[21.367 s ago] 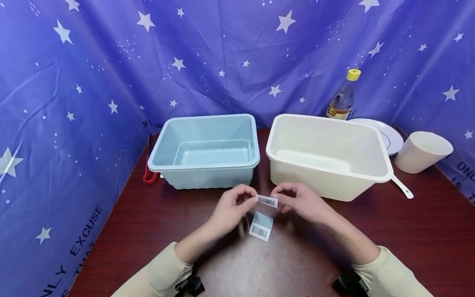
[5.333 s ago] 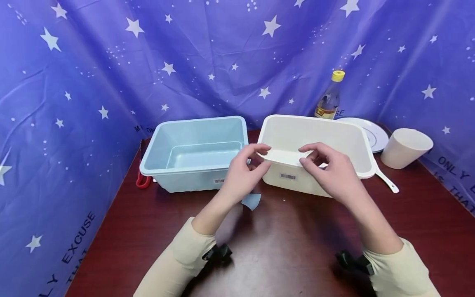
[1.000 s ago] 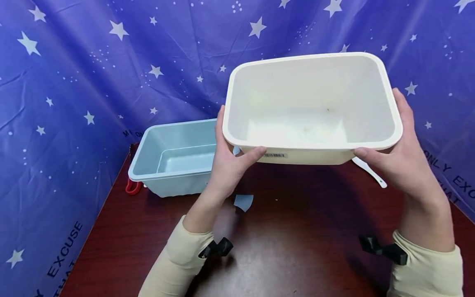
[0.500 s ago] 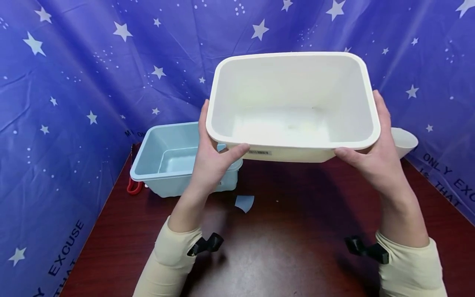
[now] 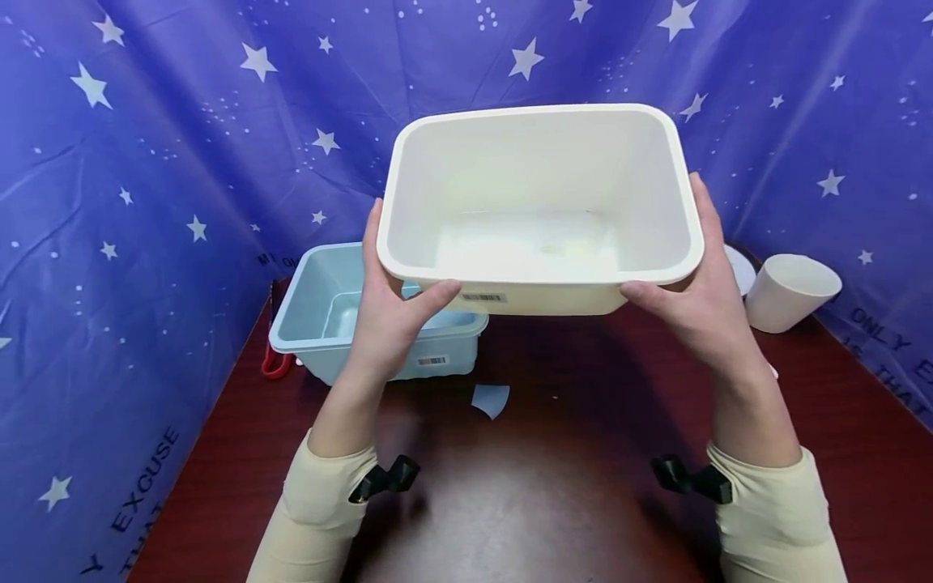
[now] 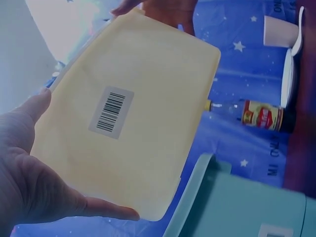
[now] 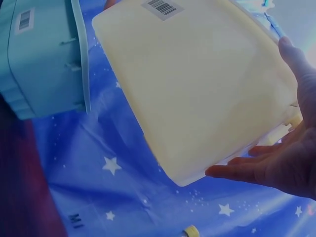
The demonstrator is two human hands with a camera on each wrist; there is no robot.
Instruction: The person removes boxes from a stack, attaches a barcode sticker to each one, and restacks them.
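A cream plastic storage bin (image 5: 543, 154) is held up above the table, its opening tilted toward the head camera. My left hand (image 5: 394, 312) grips its left end, thumb over the front below the rim. At the other end my right hand (image 5: 703, 304) grips it the same way, fingers (image 7: 237, 172) spread along the side. A white barcode label (image 6: 111, 112) is stuck on the bin's front wall. Behind my left hand stands a light blue bin (image 5: 313, 300), partly hidden, with its own barcode label (image 5: 433, 360) on the front.
On the dark red table (image 5: 510, 502) lies a small blue backing-paper scrap (image 5: 491, 400). A beige cup (image 5: 792, 291) and a white plate (image 5: 740, 270) stand at right. A yellow-capped bottle (image 6: 261, 115) is behind the bin. A red-handled tool (image 5: 274, 363) lies at far left.
Earlier, a barcode label was between my fingers; labels are now on both bins. The cream bin has been lifted off the table and, over the last second, shifted left with both hands.
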